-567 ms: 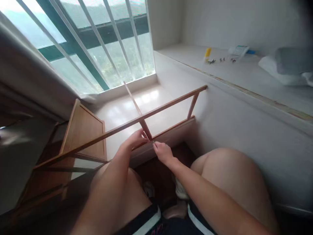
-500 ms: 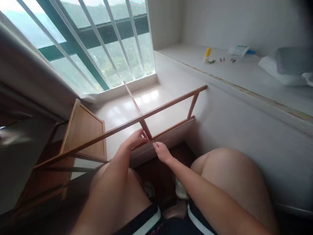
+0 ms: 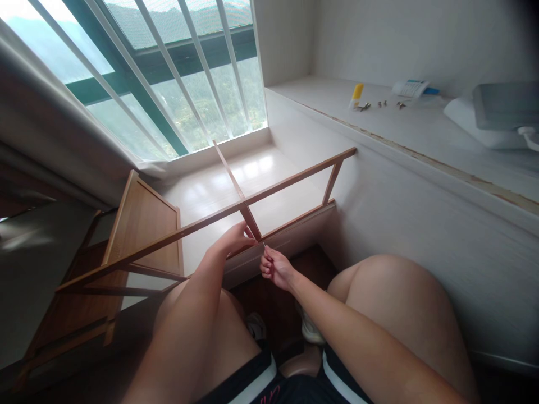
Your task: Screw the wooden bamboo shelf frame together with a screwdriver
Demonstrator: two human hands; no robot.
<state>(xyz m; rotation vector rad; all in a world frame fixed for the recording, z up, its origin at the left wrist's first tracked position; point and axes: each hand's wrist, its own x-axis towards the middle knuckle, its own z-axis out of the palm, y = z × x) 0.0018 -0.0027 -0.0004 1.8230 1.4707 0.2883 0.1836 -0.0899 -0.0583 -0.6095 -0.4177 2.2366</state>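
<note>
A wooden frame point(image 3: 210, 220) with a long top rail, short uprights and a lower rail stands between my knees and the window. My left hand point(image 3: 236, 238) is closed at the foot of its middle upright point(image 3: 251, 223), its fingers partly hidden behind the wood. Just right of it, my right hand point(image 3: 275, 267) pinches a thin metal rod tool point(image 3: 264, 244), perhaps a hex key, whose tip points at the joint of upright and lower rail. Most of that tool lies hidden in the fingers.
On the right ledge point(image 3: 421, 126) are a yellow-and-white tube point(image 3: 357, 96), several small metal fittings point(image 3: 381, 104), a plastic packet point(image 3: 410, 88) and a grey device point(image 3: 501, 109). A wooden panel point(image 3: 145, 224) stands at left, by a curtain point(image 3: 63, 112). Bars cross the window point(image 3: 202, 84).
My right hand has turned at the joint, its curled fingers now facing more toward me, and has dropped slightly. My left hand and the frame have stayed almost where they were.
</note>
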